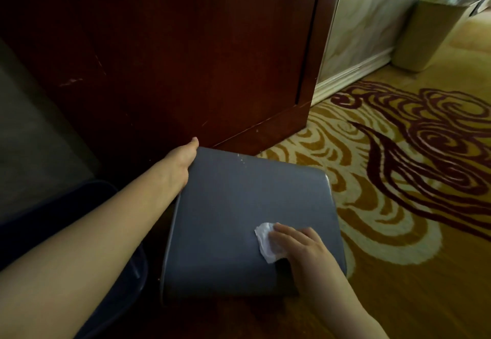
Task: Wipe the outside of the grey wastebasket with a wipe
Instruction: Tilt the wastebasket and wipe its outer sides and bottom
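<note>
The grey plastic wastebasket [239,221] lies tipped on the patterned carpet [398,179]. The left hand [183,163] clasps its far edge as a brace; the right hand [300,248] presses the crumpled white wipe [264,240] flat against the upturned side.

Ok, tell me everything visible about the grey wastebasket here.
The grey wastebasket is a smooth, rounded-cornered, plastic-looking bin lying tipped on its side on the patterned carpet, one broad wall facing up. Pale specks dot its far edge. The left hand grips its far left corner; the right hand presses a crumpled white wipe against the upper wall.
</note>
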